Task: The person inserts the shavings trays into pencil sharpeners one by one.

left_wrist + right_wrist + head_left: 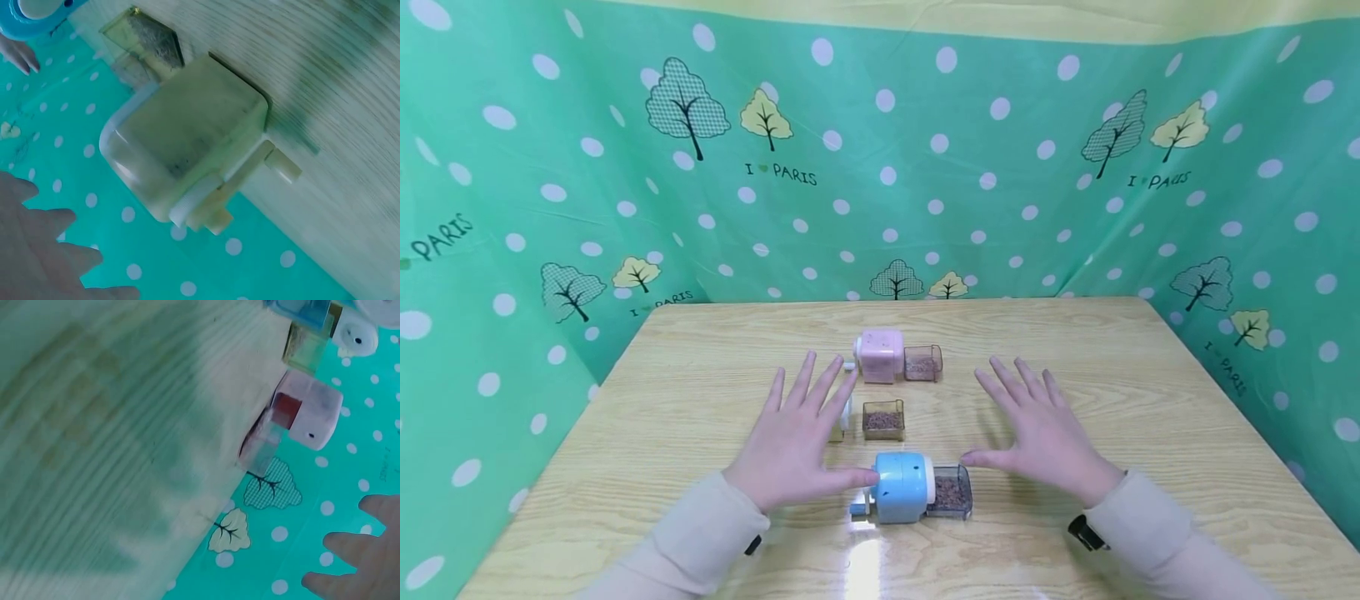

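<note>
My left hand [793, 450] is spread with straight fingers and holds nothing. It covers most of a yellow crank pencil sharpener [187, 131] in the head view, its thumb overlapping the edge of a blue pencil sharpener [901, 487]. To the right, my right hand [1045, 437] is spread too, thumb towards the blue sharpener's clear shavings drawer [952, 492]. Behind them stands a pink pencil sharpener [881, 356], its drawer [922, 364] out on the right. The yellow sharpener's drawer [883, 420] lies between the hands, dark shavings inside.
All three sharpeners stand in a front-to-back row on a wooden table [700, 367]. A green polka-dot cloth [940, 208] with printed trees hangs behind the table and along both sides.
</note>
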A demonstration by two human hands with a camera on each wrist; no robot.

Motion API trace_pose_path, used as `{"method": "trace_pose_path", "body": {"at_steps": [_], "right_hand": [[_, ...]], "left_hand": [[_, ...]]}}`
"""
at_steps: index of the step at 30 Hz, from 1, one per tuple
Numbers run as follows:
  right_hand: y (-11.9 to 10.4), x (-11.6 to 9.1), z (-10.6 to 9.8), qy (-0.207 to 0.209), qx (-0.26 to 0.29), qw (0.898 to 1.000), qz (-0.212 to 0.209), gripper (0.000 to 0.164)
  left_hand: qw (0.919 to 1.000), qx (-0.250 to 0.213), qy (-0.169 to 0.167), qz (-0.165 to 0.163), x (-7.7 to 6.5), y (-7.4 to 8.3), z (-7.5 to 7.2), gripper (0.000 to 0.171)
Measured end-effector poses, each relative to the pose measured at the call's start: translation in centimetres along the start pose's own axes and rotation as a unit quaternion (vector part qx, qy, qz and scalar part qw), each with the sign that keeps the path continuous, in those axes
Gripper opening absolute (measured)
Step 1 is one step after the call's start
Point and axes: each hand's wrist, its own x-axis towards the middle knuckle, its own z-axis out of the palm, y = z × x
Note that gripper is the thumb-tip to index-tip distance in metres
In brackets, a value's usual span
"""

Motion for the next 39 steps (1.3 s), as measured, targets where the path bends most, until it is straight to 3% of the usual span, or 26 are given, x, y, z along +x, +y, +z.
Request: {"method": "trace_pose_path", "body": {"at_steps": [8, 25, 39], "right_hand": [[-0.9, -0.8, 0.3, -0.004, 0.005, 1.0, -0.017, 0.114], [-1.8, -2.1, 1.4, -0.01, 0.025, 0.998, -0.05, 0.111], [-2.0, -2.8, 2.0, -0.047, 0.067, 0.995, -0.052, 0.109]], "left_hand": [[0.9996, 0.008, 0.002, 0.026, -0.1, 0.9, 0.2, 0.118], [0.9976, -0.005, -0.028, 0.063, -0.3, 2.8, 0.6, 0.121], [0.9949, -0.011, 0.007, 0.1, -0.1, 3.8, 1.1, 0.118]]}}
